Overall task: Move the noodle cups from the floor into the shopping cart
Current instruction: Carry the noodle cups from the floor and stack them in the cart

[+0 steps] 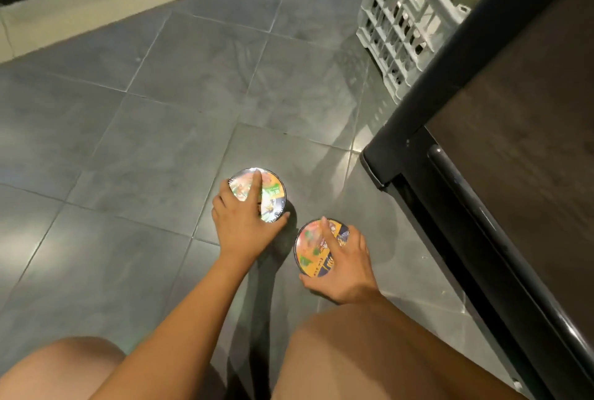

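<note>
Two noodle cups stand upright on the grey tiled floor (pixel 160 94) near the lower middle of the frame. The left hand (pixel 244 223) wraps the farther noodle cup (pixel 270 194), index finger laid across its green-and-orange lid, thumb curled round the near side. The right hand (pixel 347 268) grips the nearer noodle cup (pixel 316 248), whose lid is orange with dark print; its index finger lies over the lid and the thumb presses the near rim. The cups sit close together but apart. To the right runs a dark frame with a black bar (pixel 466 206), possibly the shopping cart, though the view is too partial to be sure. A pale plastic crate (pixel 395 30) stands at upper right
</note>
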The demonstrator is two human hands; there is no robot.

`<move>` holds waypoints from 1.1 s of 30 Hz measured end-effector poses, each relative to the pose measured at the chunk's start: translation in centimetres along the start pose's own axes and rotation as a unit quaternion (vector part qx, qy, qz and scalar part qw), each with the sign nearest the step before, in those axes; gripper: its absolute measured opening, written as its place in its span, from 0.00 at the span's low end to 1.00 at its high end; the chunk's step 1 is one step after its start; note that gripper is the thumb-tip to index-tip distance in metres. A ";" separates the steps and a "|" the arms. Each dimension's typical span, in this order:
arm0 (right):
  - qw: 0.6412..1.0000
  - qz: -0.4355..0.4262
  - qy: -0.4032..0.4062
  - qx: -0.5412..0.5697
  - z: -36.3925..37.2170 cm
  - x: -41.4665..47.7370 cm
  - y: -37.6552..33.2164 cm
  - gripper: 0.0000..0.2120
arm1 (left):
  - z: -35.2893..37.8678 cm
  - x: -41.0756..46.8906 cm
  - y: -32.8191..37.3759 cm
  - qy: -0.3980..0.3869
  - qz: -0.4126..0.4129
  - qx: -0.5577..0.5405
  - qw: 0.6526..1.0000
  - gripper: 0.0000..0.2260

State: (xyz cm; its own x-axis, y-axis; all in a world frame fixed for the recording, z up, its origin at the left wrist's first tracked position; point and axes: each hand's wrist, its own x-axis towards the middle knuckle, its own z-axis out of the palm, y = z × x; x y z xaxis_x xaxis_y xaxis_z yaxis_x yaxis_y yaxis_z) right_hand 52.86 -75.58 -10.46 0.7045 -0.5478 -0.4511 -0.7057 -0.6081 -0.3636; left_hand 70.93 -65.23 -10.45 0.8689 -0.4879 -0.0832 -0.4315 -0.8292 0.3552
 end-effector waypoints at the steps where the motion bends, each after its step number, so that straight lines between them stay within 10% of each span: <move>1: 1.000 -0.001 0.010 0.011 -0.7 0.9 -0.7 0.54 | -0.8 0.5 -0.5 0.014 -0.009 -0.003 1.000 0.42; 10: 0.997 -0.061 0.038 0.014 -13.0 3.3 -14.5 0.53 | -17.5 -0.1 -5.3 0.053 -0.157 -0.025 0.986 0.42; 25: 0.978 -0.132 -0.116 -0.114 -39.1 -25.1 -32.7 0.48 | -52.3 -25.6 2.4 0.020 -0.318 -0.041 0.947 0.40; 33: 0.896 -0.303 -0.220 -0.238 -41.7 -36.7 -35.2 0.49 | -58.0 -41.9 7.7 0.064 -0.444 -0.021 0.893 0.41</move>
State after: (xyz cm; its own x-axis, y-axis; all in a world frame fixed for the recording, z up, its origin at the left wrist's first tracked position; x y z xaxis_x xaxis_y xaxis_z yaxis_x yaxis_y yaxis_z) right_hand 54.94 -57.99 52.86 0.7760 0.1822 -0.6038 -0.0171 -0.9510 -0.3089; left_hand 45.27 -35.32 49.75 0.8857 0.3950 -0.2439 0.4494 -0.8614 0.2367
